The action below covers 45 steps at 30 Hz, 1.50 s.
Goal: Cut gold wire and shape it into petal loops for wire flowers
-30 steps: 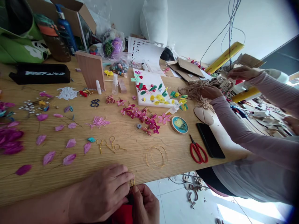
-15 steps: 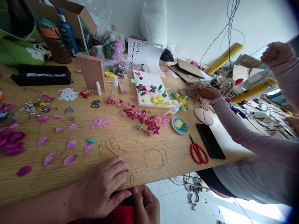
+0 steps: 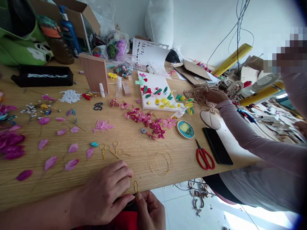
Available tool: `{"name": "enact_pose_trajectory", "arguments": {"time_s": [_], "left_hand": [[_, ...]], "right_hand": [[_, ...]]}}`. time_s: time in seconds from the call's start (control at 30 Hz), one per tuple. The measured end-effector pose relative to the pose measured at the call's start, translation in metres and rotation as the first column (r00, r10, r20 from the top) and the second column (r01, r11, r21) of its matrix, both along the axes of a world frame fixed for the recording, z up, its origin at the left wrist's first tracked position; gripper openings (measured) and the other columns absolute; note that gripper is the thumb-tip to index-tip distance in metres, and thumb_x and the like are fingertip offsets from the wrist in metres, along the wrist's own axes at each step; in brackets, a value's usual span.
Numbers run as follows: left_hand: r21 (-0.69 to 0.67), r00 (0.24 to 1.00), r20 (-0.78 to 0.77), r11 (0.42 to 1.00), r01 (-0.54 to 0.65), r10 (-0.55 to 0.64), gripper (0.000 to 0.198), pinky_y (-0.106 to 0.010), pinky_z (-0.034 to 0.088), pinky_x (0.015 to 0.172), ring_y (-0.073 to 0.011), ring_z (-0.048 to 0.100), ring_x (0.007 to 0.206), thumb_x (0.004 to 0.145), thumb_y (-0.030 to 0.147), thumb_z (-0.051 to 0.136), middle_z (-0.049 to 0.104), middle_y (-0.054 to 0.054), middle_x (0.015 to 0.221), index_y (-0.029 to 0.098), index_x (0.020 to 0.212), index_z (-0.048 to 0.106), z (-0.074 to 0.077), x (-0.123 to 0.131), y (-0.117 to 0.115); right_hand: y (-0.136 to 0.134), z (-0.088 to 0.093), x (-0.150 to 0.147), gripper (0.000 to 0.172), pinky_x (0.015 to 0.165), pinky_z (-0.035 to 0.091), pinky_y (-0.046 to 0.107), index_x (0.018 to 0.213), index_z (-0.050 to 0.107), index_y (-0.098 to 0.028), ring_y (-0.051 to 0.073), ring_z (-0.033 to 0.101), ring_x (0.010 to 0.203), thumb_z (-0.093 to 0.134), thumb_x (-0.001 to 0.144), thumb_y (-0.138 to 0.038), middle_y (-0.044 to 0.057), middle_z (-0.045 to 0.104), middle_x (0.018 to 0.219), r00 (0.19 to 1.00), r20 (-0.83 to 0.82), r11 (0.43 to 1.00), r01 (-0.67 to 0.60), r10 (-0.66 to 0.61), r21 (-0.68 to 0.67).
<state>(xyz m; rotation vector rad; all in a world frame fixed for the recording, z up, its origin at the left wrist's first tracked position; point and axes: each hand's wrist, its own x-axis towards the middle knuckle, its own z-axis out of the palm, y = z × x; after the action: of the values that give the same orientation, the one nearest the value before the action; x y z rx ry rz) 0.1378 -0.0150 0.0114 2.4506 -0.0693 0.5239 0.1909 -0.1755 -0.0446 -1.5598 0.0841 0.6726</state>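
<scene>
At the table's front edge, my right hand (image 3: pixel 151 210) pinches a thin gold wire (image 3: pixel 136 186) between thumb and finger. The wire is bent into a narrow upright loop above the fingertips. My left hand (image 3: pixel 105 191) rests its wrist on the table, fingers curled, with the thumb tip at the wire's tail close beside my right fingers. Part of that grip is hidden behind the hand. Just beyond lie several small twisted gold wire rings with stems (image 3: pixel 115 149). A loose coil of gold wire (image 3: pixel 161 163) lies to the right.
Red-handled scissors (image 3: pixel 205 158) and a black phone (image 3: pixel 217 146) lie at right. Pink petals (image 3: pixel 71 164) and magenta flowers (image 3: pixel 146 118) spread across the wooden table (image 3: pixel 124 134). A white foam block (image 3: pixel 146 103) stands behind. A co-worker's arm (image 3: pixel 242 127) reaches over twine at right.
Very little differs. The view has shifted slightly, and both my hands keep nearly the same pose around the wire loop. The co-worker's raised hand has moved slightly.
</scene>
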Motion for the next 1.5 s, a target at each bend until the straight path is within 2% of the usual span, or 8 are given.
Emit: {"name": "enact_pose_trajectory", "arguments": {"time_s": [0.3, 0.43, 0.63, 0.77, 0.93, 1.2, 1.4, 1.5], "left_hand": [[0.005, 0.999, 0.039, 1.0, -0.01, 0.01, 0.009, -0.037, 0.048, 0.094, -0.0199, 0.057, 0.095, 0.084, 0.01, 0.053, 0.068, -0.004, 0.093, 0.017, 0.082, 0.058, -0.003, 0.001, -0.002], [0.008, 0.999, 0.053, 1.0, 0.001, -0.001, 0.008, -0.035, 0.049, 0.089, -0.0194, 0.057, 0.092, 0.083, 0.011, 0.055, 0.07, -0.005, 0.093, 0.017, 0.079, 0.06, -0.002, -0.001, -0.003], [0.08, 0.994, 0.057, 0.993, 0.084, -0.089, 0.014, -0.034, 0.048, 0.09, -0.0204, 0.056, 0.097, 0.084, 0.015, 0.057, 0.073, -0.004, 0.102, 0.015, 0.095, 0.065, -0.002, -0.004, -0.004], [0.144, 0.995, 0.07, 0.988, 0.063, -0.073, 0.021, -0.034, 0.047, 0.088, -0.0207, 0.056, 0.096, 0.085, 0.018, 0.058, 0.074, -0.003, 0.101, 0.015, 0.104, 0.066, -0.003, -0.004, -0.006], [0.186, 0.994, 0.073, 0.98, 0.072, -0.087, 0.02, -0.034, 0.047, 0.086, -0.0201, 0.056, 0.093, 0.084, 0.018, 0.058, 0.073, -0.006, 0.099, 0.017, 0.102, 0.067, -0.004, -0.003, -0.006], [0.259, 0.988, 0.087, 0.961, 0.102, -0.128, 0.017, -0.035, 0.049, 0.084, -0.0202, 0.057, 0.09, 0.085, 0.016, 0.057, 0.073, -0.009, 0.097, 0.016, 0.099, 0.066, -0.006, -0.004, -0.003], [0.252, 0.987, 0.127, 0.965, 0.067, -0.101, 0.014, -0.035, 0.048, 0.086, -0.0203, 0.057, 0.089, 0.085, 0.017, 0.055, 0.072, -0.008, 0.092, 0.015, 0.095, 0.065, -0.007, -0.006, -0.007], [0.297, 0.982, 0.153, 0.953, 0.059, -0.109, 0.01, -0.034, 0.047, 0.086, -0.0194, 0.056, 0.086, 0.084, 0.016, 0.055, 0.07, -0.007, 0.087, 0.016, 0.089, 0.063, -0.006, -0.006, -0.007]], "right_hand": [[0.003, 0.007, 0.0, 0.048, 0.05, 0.042, 0.022, 0.055, 0.059, -0.015, 0.011, 0.047, 0.048, 0.071, 0.067, -0.06, 0.002, 0.058, 0.05, 1.0, 0.002, 1.0, 0.006, -0.006, -0.004], [0.001, 0.005, 0.001, 0.048, 0.049, 0.041, 0.022, 0.056, 0.06, -0.015, 0.011, 0.048, 0.048, 0.07, 0.068, -0.06, 0.002, 0.058, 0.05, 1.0, 0.018, 1.0, -0.014, 0.014, -0.028], [0.0, 0.001, -0.001, 0.049, 0.049, 0.039, 0.021, 0.056, 0.059, -0.015, 0.011, 0.047, 0.048, 0.069, 0.069, -0.061, 0.002, 0.057, 0.051, 0.999, 0.037, 0.999, -0.018, 0.019, -0.035], [-0.001, -0.003, -0.001, 0.049, 0.05, 0.04, 0.021, 0.057, 0.059, -0.015, 0.01, 0.047, 0.049, 0.068, 0.07, -0.061, 0.002, 0.058, 0.052, 1.0, 0.024, 1.0, -0.014, 0.015, -0.02], [-0.002, -0.009, -0.003, 0.049, 0.052, 0.04, 0.022, 0.058, 0.06, -0.014, 0.011, 0.049, 0.052, 0.067, 0.072, -0.06, 0.003, 0.059, 0.054, 0.999, 0.046, 1.0, -0.002, 0.002, -0.006], [0.004, 0.0, -0.008, 0.043, 0.048, 0.04, 0.02, 0.061, 0.059, -0.015, 0.01, 0.048, 0.048, 0.071, 0.071, -0.055, 0.0, 0.058, 0.053, 0.998, -0.043, 0.994, 0.046, -0.042, 0.102], [-0.003, -0.014, 0.001, 0.045, 0.05, 0.039, 0.021, 0.062, 0.06, -0.014, 0.011, 0.048, 0.054, 0.068, 0.072, -0.057, 0.002, 0.059, 0.058, 0.998, -0.001, 0.991, -0.066, 0.067, 0.117], [-0.002, -0.014, 0.003, 0.045, 0.05, 0.039, 0.021, 0.062, 0.06, -0.013, 0.01, 0.046, 0.052, 0.068, 0.071, -0.057, 0.001, 0.058, 0.056, 0.996, 0.049, 0.993, -0.073, 0.068, 0.092]]}}
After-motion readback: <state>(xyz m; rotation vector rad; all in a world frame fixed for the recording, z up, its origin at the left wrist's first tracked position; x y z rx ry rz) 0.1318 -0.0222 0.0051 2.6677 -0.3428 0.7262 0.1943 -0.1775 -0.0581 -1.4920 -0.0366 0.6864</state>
